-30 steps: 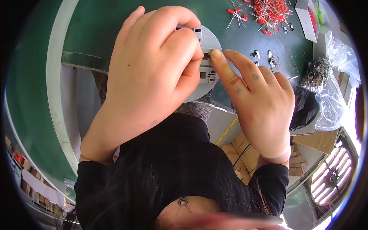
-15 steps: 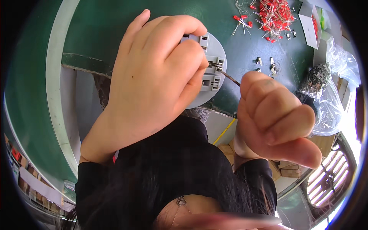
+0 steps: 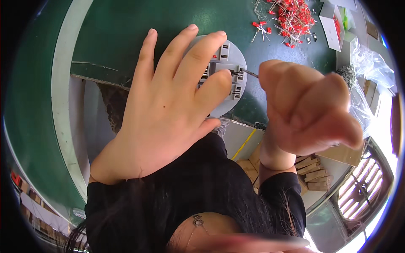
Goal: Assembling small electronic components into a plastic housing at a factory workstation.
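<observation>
My right hand (image 3: 307,107) curls round thin dark rod (image 3: 251,74), its far end at grey round plastic base (image 3: 239,56), just left of those fingers. My left hand (image 3: 168,103) spreads wide over base. Beyond both hands' fingers: 1 pile of red wire-leaded LEDs (image 3: 294,19).

Workshop, light electronics assembly, as seen from where I stand: one green-topped workbench (image 3: 107,29), bearing a heap of red wire-leaded components (image 3: 294,19) and a round grey slotted plastic housing (image 3: 236,55). At the bench's right end: one small open carton (image 3: 331,27), one clear plastic bag (image 3: 373,65). Off the bench: brown cardboard pieces (image 3: 313,173), stacked; one slatted vent (image 3: 358,192), bright light coming through.
</observation>
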The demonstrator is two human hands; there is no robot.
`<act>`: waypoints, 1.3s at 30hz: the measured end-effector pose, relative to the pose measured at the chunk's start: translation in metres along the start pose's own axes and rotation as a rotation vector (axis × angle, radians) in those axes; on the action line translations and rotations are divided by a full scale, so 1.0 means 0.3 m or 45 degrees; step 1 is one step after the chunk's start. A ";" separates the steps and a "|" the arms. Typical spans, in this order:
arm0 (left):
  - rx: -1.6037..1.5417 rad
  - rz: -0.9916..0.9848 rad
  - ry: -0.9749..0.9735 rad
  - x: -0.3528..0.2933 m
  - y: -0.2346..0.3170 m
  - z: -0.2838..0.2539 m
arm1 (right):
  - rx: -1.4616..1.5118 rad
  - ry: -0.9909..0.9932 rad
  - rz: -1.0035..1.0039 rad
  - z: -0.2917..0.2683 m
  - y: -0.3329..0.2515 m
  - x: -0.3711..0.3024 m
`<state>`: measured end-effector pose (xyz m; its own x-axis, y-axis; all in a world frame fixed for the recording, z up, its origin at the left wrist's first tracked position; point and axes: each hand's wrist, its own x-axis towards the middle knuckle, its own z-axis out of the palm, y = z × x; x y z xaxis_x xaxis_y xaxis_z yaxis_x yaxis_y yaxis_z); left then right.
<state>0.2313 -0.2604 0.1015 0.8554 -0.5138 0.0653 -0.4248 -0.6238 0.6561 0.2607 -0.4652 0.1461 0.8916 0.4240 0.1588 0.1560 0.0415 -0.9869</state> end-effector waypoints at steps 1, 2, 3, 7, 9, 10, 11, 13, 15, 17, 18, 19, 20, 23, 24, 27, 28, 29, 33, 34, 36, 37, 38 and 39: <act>0.006 0.004 0.000 -0.004 0.002 0.001 | 0.009 0.022 0.003 0.006 0.000 -0.006; 0.013 0.010 -0.001 -0.006 0.003 0.001 | 0.018 0.046 0.004 0.015 -0.001 -0.008; 0.019 0.012 -0.001 -0.004 0.000 0.000 | 0.027 0.071 0.003 0.018 -0.001 -0.005; 0.071 0.057 0.053 -0.007 -0.007 -0.003 | 0.074 0.157 -0.037 0.037 0.019 0.015; 0.075 0.021 0.081 -0.026 -0.011 0.001 | 0.134 0.166 -0.104 0.046 0.036 0.025; 0.085 -0.004 0.098 -0.031 -0.014 -0.015 | 0.173 0.163 -0.141 0.055 0.027 0.011; 0.141 0.020 0.122 -0.010 -0.069 -0.049 | 0.191 0.183 -0.199 0.048 0.017 -0.008; -0.027 -0.132 0.546 -0.071 -0.152 -0.132 | 0.105 0.529 -0.470 0.051 0.048 -0.077; 0.253 -0.517 0.921 -0.188 -0.299 -0.202 | 0.183 0.492 -0.317 0.010 0.057 -0.132; 0.385 -1.044 0.751 -0.332 -0.454 -0.277 | 0.163 0.475 -0.288 -0.022 0.093 -0.191; 0.422 -1.054 0.772 -0.372 -0.486 -0.290 | 0.084 0.494 -0.238 -0.035 0.102 -0.202; 0.621 -1.043 0.720 -0.404 -0.512 -0.294 | 0.112 0.482 -0.256 -0.049 0.103 -0.205; 0.809 -1.020 0.653 -0.400 -0.534 -0.307 | 0.124 0.457 -0.283 -0.061 0.101 -0.206; 0.615 -0.738 0.822 -0.156 -0.551 -0.393 | 0.121 0.418 -0.318 -0.063 0.076 -0.219; 0.581 -0.666 0.828 -0.061 -0.626 -0.433 | 0.055 0.401 -0.332 -0.058 0.069 -0.203; 0.568 -0.834 0.715 0.086 -0.780 -0.539 | -0.096 0.376 -0.334 -0.063 0.048 -0.195; 0.762 -0.772 0.759 0.095 -0.763 -0.541 | -0.132 0.366 -0.370 -0.080 0.044 -0.218; 0.927 -0.668 0.798 0.177 -0.706 -0.520 | -0.200 0.384 -0.400 -0.097 0.040 -0.238; 0.145 0.189 0.065 0.239 -0.364 -0.315 | -0.400 0.717 -0.255 -0.098 0.030 -0.314; 0.303 0.333 -0.109 0.224 -0.286 -0.250 | -0.418 0.826 -0.193 -0.095 0.029 -0.326; 0.444 0.504 -0.278 0.239 -0.197 -0.166 | -0.467 0.827 -0.174 -0.099 0.024 -0.344; 0.343 0.515 -0.283 0.249 -0.178 -0.149 | -0.487 0.805 -0.170 -0.103 0.023 -0.349; 0.248 0.519 -0.292 0.255 -0.161 -0.140 | -0.497 0.781 -0.166 -0.104 0.021 -0.351; 0.153 0.523 -0.302 0.267 -0.144 -0.128 | -0.509 0.792 -0.157 -0.105 0.019 -0.347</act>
<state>0.3294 -0.2519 0.1073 0.5249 -0.8428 0.1185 -0.7560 -0.3977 0.5200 0.1822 -0.5377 0.1249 0.9149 -0.1575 0.3716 0.3068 -0.3266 -0.8940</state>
